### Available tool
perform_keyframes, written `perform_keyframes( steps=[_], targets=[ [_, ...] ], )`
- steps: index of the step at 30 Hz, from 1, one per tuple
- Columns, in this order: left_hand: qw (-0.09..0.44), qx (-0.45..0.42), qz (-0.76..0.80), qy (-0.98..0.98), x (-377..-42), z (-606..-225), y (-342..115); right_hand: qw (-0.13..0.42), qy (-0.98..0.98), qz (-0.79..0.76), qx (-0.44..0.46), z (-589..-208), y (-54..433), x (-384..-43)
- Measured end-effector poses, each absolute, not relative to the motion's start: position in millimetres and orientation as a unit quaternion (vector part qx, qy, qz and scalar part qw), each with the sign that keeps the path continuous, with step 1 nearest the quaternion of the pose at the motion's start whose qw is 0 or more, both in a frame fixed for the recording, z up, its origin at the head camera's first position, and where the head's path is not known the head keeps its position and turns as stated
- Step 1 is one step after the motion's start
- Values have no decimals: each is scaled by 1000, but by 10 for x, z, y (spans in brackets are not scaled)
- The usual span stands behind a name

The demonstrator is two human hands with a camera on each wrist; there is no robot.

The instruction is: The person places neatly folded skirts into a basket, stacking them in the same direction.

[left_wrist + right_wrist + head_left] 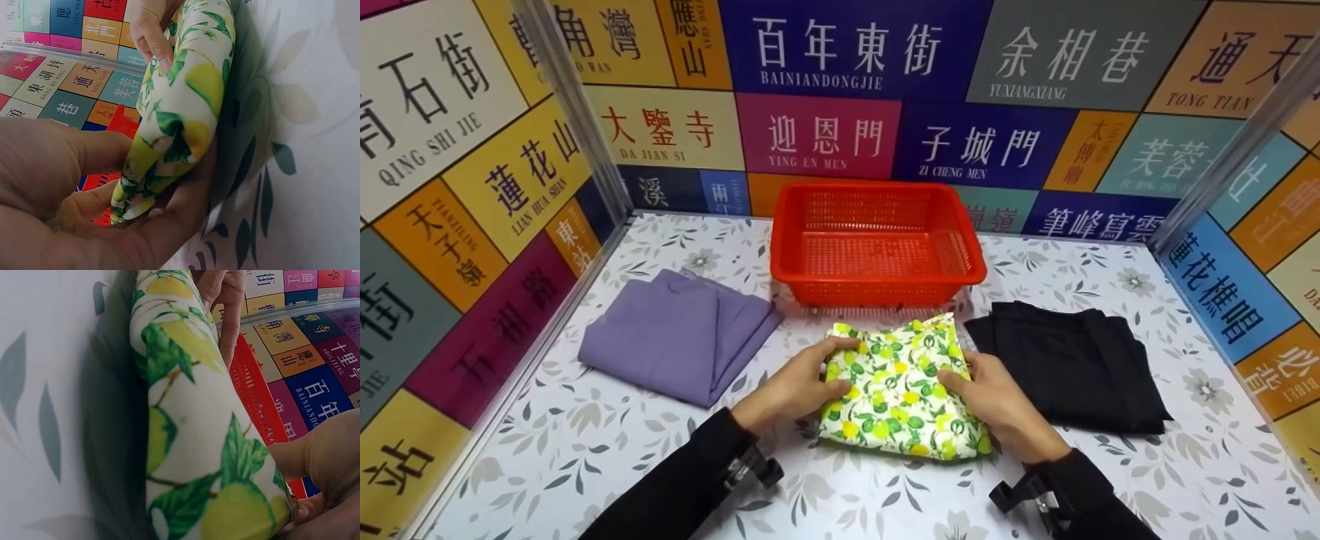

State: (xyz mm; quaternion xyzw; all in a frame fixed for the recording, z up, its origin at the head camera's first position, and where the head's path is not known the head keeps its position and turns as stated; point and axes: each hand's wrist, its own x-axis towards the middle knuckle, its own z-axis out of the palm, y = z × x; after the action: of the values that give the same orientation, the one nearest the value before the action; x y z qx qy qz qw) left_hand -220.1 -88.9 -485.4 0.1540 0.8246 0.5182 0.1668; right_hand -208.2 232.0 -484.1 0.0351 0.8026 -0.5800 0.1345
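Note:
A folded cloth with a lemon print [896, 390], white with yellow fruit and green leaves, is between both hands at the front middle of the table. My left hand [802, 382] grips its left edge, the thumb on top and fingers curled beneath, as the left wrist view [169, 124] of the cloth shows. On the opposite edge, my right hand [994, 394] holds it with the thumb over the top; the fingers under it are mostly hidden. In the right wrist view the thick folded side of the lemon-print cloth [185, 416] faces the camera.
Behind the cloth stands a red plastic basket [877, 289] with perforated walls. A folded purple garment [660, 337] lies to the left, and a folded black garment [1072, 367] to the right. Printed panels [817, 135] enclose the flower-patterned table [547, 465] at the back and sides.

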Motion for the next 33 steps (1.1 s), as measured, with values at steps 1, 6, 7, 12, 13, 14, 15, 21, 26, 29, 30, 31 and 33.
perform_keyframes(
  steps=[1, 6, 7, 12, 13, 14, 15, 21, 26, 29, 30, 31, 33],
  targets=[
    [166, 155, 518, 824, -2205, -4849, -892, 134, 803, -580, 35, -4832, 2318, -2084],
    [163, 160, 524, 821, -2212, -4830, -892, 137, 791, -596, 36, -4792, 2328, -2078],
    [161, 161, 524, 821, -2212, -4826, -890, 137, 787, -601, 35, -4783, 2333, -2074],
    [158, 165, 541, 810, -2217, -4814, -891, 126, 781, -612, 24, -4735, 2346, -2059],
    [156, 167, 547, 806, -2216, -4808, -895, 123, 781, -612, 21, -4726, 2346, -2059],
    [155, 168, 553, 802, -2216, -4803, -900, 119, 782, -611, 18, -4719, 2349, -2063],
    [154, 169, 559, 797, -2214, -4794, -906, 117, 784, -610, 14, -4707, 2348, -2062],
    [168, 161, 587, 776, -2195, -4733, -933, 110, 795, -596, 19, -4623, 2355, -2052],
    [157, 166, 594, 771, -2198, -4700, -936, 112, 793, -598, 17, -4554, 2370, -2049],
    [153, 171, 599, 768, -2195, -4674, -936, 111, 793, -599, 10, -4519, 2377, -2049],
    [153, 170, 599, 767, -2192, -4663, -939, 111, 793, -599, 8, -4507, 2377, -2049],
    [155, 169, 603, 764, -2192, -4655, -942, 110, 793, -599, 6, -4495, 2376, -2048],
    [158, 164, 609, 760, -2185, -4642, -952, 111, 791, -602, 8, -4482, 2375, -2045]
  ],
)
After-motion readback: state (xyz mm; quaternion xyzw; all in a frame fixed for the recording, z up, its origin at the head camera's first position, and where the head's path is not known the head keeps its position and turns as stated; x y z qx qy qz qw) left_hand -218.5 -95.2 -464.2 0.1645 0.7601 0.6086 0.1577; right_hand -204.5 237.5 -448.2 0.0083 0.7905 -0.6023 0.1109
